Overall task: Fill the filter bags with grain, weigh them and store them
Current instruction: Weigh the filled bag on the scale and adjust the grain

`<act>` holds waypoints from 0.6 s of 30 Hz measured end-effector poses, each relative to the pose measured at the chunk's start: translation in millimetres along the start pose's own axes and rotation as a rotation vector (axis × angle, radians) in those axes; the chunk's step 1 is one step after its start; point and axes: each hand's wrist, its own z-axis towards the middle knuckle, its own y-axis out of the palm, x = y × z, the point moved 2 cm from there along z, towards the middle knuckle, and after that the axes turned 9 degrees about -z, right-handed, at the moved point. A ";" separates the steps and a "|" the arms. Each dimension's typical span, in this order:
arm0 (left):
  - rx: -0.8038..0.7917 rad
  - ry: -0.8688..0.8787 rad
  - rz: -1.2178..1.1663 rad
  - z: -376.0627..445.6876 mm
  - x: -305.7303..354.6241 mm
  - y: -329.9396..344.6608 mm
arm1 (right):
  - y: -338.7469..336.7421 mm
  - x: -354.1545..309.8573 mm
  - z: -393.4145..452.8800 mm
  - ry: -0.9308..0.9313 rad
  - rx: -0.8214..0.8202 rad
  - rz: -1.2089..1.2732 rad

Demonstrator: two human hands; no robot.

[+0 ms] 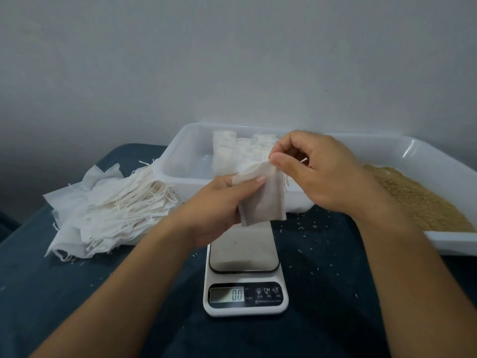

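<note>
Pinching filter bag (262,197) top, right hand (320,171), left hand (222,202) gripping below

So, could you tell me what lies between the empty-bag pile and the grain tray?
In the head view, the scale sits there, both hands holding a filter bag above it.

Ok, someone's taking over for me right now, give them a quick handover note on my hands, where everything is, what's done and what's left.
Left hand grips one filter bag by its side, above the scale. Right hand pinches the bag's top edge, apparently opening it.
Scale pan is bare; the display seems to read zero.
Empty bags are piled on the left of the cloth. Grain is in the white tray on the right.
Done: some bags stand in the clear bin behind the scale.
Left: fill this bag, weigh it, put it in the bin, then work through the pile.
</note>
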 end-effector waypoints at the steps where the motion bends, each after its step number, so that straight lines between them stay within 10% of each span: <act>1: -0.019 -0.002 -0.024 -1.5 0.4 -0.2 | -1.2 -1.0 0.3 -0.008 0.020 0.003; 18: 0.073 0.252 0.124 -10.9 -9.7 1.1 | -28.3 7.6 -8.3 -0.042 0.189 0.082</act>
